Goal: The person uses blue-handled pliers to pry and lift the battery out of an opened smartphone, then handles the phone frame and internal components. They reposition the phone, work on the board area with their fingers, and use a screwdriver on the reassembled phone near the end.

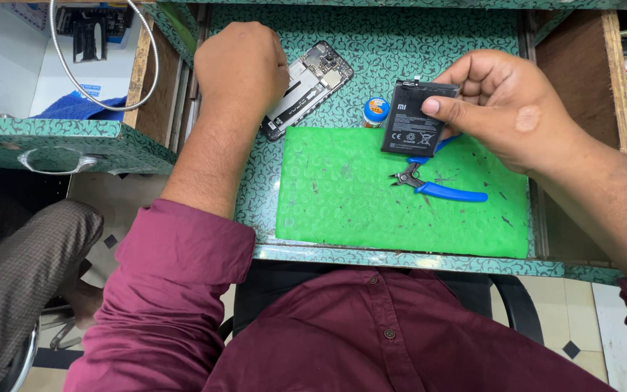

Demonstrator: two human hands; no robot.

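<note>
My right hand [506, 105] holds a flat black phone battery [409, 120] by its top right edge, tilted above the green work mat [342, 196]. My left hand [241, 65] rests fingers-down on an opened phone with its back off [312, 83], its circuit board showing; the phone's left part is hidden under the hand. Blue-handled cutting pliers [437, 185] lie on the mat just below the battery. A small round blue and orange tin [376, 110] stands between phone and battery.
The patterned teal worktop [415, 36] ends at a front edge near my maroon-shirted body. A side drawer unit with a metal handle [59, 156] sits at left, holding a blue cloth [81, 107] and a bent metal hose. Shelves with clutter stand at right.
</note>
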